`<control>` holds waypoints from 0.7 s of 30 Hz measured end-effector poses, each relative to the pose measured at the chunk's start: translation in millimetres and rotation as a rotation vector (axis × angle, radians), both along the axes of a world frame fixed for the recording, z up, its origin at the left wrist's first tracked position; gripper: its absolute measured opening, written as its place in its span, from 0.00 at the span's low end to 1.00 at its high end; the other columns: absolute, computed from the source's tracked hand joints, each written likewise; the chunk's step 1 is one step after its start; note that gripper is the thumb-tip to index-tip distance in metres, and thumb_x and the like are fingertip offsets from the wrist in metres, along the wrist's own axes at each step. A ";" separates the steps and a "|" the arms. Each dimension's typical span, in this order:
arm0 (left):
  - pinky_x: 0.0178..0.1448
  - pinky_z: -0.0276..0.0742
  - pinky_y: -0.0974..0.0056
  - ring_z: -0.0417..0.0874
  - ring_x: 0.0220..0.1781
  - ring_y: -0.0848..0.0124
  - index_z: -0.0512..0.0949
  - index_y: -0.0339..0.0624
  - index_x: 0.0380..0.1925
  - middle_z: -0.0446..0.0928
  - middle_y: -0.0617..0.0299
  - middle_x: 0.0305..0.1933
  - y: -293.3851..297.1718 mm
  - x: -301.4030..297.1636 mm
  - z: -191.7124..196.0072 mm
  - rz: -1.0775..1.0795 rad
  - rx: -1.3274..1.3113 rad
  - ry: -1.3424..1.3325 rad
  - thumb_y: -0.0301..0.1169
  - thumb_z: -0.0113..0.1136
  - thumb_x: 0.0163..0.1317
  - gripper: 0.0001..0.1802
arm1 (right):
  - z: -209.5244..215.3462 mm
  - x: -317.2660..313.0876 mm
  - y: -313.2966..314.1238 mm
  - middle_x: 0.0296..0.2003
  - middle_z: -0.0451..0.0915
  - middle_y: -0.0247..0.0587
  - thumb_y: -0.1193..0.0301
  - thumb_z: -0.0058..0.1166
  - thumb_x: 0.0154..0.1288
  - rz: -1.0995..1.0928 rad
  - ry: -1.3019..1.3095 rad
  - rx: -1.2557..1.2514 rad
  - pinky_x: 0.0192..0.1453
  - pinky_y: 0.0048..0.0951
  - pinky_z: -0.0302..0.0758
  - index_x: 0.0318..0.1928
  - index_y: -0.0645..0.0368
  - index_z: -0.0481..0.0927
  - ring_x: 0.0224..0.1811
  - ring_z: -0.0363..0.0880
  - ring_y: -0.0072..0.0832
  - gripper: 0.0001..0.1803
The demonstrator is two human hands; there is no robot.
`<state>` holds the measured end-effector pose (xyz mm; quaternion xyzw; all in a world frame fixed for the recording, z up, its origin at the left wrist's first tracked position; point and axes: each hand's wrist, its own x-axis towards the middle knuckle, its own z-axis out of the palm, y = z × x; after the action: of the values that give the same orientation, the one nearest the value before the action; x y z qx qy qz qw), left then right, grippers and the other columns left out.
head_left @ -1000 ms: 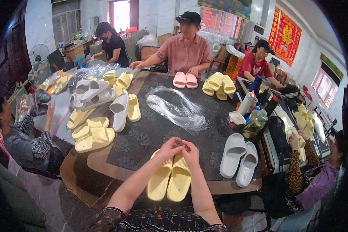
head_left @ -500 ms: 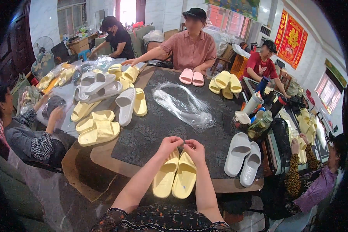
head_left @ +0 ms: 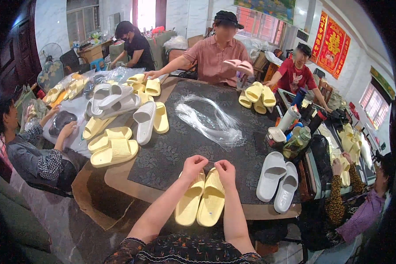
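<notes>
Both hands busy. Left hand (head_left: pixel 194 169) and right hand (head_left: pixel 225 172): thumb and fingertips of each pinched closed on a thin clear strand (head_left: pixel 211 163), only a short bit showing between them. Ends hidden in the fingers.

Strand looks like plastic: next to no weight, bendy, probably slick. I'd hold it by the ends, pads only; whole-hand grip would lose it. Easy to drop, hard to spot.

Where it is: right between the two pinches, above the toe ends of the yellow slippers (head_left: pixel 212 204). Those sit side by side at the table's (head_left: pixel 154 158) near edge, around mid-edge, toes pointing to the far edge, heels at the rim. Neither hand grips them; can't tell if the knuckles brush the straps.

Slippers read as light, soft foam, springy, not fragile. Best hold: ribbed strap or sole sides.

Clear stringy bundle (head_left: pixel 226 138) lies farther in, toward the far edge. Grey slippers (head_left: pixel 270 178) near the near right corner.
</notes>
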<state>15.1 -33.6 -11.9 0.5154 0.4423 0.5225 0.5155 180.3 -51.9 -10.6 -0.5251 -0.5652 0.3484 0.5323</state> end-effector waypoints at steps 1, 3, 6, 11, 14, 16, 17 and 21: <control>0.38 0.73 0.72 0.78 0.32 0.79 0.82 0.36 0.32 0.81 0.65 0.30 1.5 0.8 -3.7 0.008 0.013 -0.014 0.30 0.63 0.57 0.08 | -0.5 0.2 0.6 0.23 0.77 0.25 0.71 0.60 0.60 -0.014 0.018 0.016 0.31 0.18 0.68 0.32 0.62 0.80 0.26 0.69 0.12 0.06; 0.37 0.73 0.72 0.77 0.31 0.80 0.82 0.37 0.32 0.81 0.66 0.29 1.6 0.9 -3.7 -0.016 0.010 0.025 0.30 0.64 0.57 0.08 | 2.3 -0.4 -0.8 0.23 0.77 0.26 0.70 0.61 0.60 -0.028 0.036 0.030 0.32 0.18 0.69 0.33 0.62 0.80 0.26 0.70 0.12 0.07; 0.36 0.72 0.72 0.76 0.30 0.80 0.81 0.37 0.31 0.80 0.67 0.27 0.1 5.2 -1.9 -0.079 -0.007 0.084 0.30 0.64 0.56 0.07 | 1.6 1.4 -0.9 0.24 0.77 0.26 0.71 0.60 0.60 0.027 0.071 -0.001 0.31 0.18 0.68 0.32 0.62 0.80 0.26 0.70 0.12 0.07; 0.37 0.73 0.71 0.76 0.30 0.80 0.81 0.37 0.31 0.79 0.67 0.27 -3.2 4.3 1.3 -0.054 -0.007 0.066 0.30 0.64 0.55 0.08 | -5.8 2.9 2.5 0.24 0.76 0.25 0.71 0.60 0.61 -0.019 0.093 0.041 0.32 0.18 0.67 0.32 0.62 0.80 0.26 0.69 0.12 0.07; 0.38 0.74 0.71 0.77 0.31 0.80 0.81 0.37 0.31 0.80 0.66 0.28 -7.7 4.4 7.5 -0.049 0.028 0.088 0.30 0.64 0.56 0.07 | 2.6 1.4 -1.5 0.25 0.76 0.25 0.73 0.59 0.60 -0.061 0.111 0.004 0.34 0.17 0.68 0.32 0.62 0.80 0.28 0.70 0.12 0.05; 0.38 0.74 0.71 0.78 0.32 0.79 0.81 0.37 0.31 0.80 0.66 0.28 -11.5 5.5 13.1 -0.125 0.010 0.095 0.30 0.64 0.56 0.08 | 3.7 -0.1 -3.4 0.25 0.76 0.24 0.73 0.59 0.60 0.076 0.074 -0.006 0.33 0.17 0.67 0.31 0.62 0.80 0.28 0.69 0.12 0.05; 0.38 0.74 0.71 0.78 0.32 0.79 0.81 0.37 0.31 0.80 0.66 0.28 -10.8 5.5 12.4 -0.124 0.010 0.097 0.30 0.64 0.56 0.08 | 1.9 0.9 -2.3 0.25 0.75 0.23 0.73 0.59 0.61 0.070 0.033 -0.017 0.34 0.17 0.67 0.32 0.62 0.80 0.28 0.69 0.12 0.05; 0.38 0.74 0.71 0.78 0.31 0.79 0.81 0.37 0.31 0.80 0.66 0.28 -5.8 5.5 6.3 -0.072 0.037 0.132 0.30 0.64 0.56 0.08 | -8.3 5.5 4.7 0.26 0.75 0.22 0.73 0.59 0.62 -0.075 0.212 0.036 0.34 0.16 0.67 0.33 0.60 0.79 0.28 0.68 0.11 0.04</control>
<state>20.7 -39.4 -5.6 0.5739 0.4467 0.4764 0.4941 185.8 -47.2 -18.9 -0.4965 -0.4919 0.3715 0.6111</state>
